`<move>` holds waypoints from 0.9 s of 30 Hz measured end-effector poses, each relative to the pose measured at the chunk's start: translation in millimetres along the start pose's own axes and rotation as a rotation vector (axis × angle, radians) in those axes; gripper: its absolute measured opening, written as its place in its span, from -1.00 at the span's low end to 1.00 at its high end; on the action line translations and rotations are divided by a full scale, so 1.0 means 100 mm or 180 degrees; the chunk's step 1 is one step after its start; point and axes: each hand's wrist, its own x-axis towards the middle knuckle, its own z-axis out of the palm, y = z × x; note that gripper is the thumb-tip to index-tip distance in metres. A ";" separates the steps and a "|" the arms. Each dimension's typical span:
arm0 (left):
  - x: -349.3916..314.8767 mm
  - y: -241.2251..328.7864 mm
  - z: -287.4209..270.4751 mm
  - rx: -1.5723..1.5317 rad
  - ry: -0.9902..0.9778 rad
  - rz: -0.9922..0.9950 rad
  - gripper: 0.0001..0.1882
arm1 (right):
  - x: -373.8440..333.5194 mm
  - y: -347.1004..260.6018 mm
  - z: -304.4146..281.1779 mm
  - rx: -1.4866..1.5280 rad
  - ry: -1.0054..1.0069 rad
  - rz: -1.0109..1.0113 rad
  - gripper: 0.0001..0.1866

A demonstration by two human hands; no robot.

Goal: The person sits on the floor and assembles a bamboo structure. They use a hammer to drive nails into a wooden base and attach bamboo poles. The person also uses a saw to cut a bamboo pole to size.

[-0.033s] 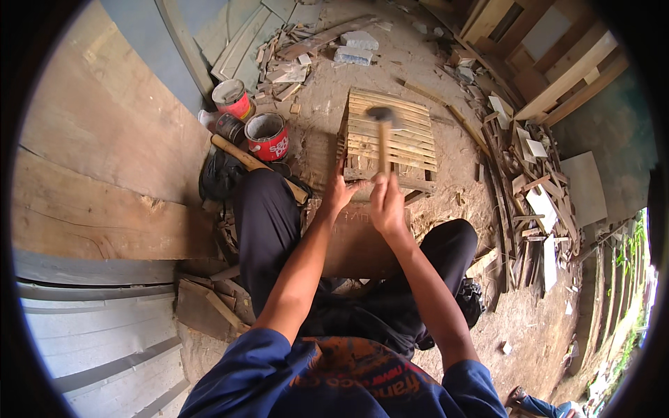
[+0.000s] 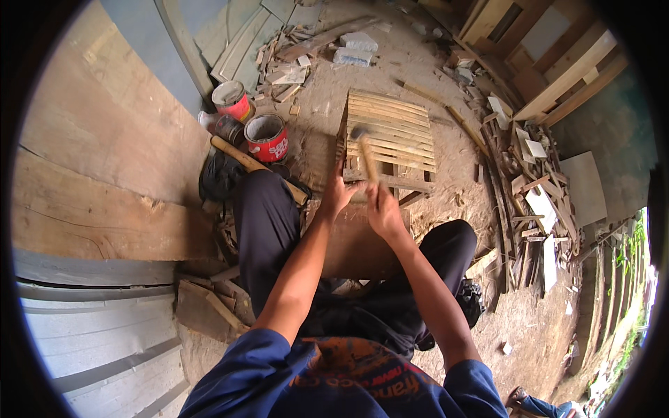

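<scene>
My right hand is closed around the wooden handle of a hammer. The hammer's dark head, smeared by motion, is over the left side of a slatted wooden crate. Pale, narrow slats run across the crate's top, with a gap near its front edge. My left hand grips the crate's near left corner, the thumb pointing right toward the hammer handle. Some of its fingers are hidden behind the wood. The crate stands on the ground in front of my bent knees.
Two red paint cans and a bamboo pole are at the left. Scrap wood lies heaped at the right, grey blocks farther back. A brown board lies between my legs. Part of another person shows at lower right.
The hammer has swung down and to the left, its head now lower over the slats. My right hand has dropped slightly; the left hand keeps its place at the crate's corner.
</scene>
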 end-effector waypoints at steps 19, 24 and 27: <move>-0.05 0.05 -0.09 0.0657 0.0183 -0.0002 -0.10 | 0.06 -0.46 -0.13 0.0440 0.0326 0.0403 -0.49; -0.06 0.12 -0.05 0.0210 0.0129 -0.0067 -0.20 | 0.05 -0.05 -0.02 -0.0240 0.0073 0.0535 -0.53; 0.00 -0.07 -0.13 0.0242 -0.0002 -0.0032 -0.16 | 0.00 -0.24 -0.02 0.0062 0.0165 0.0489 -0.46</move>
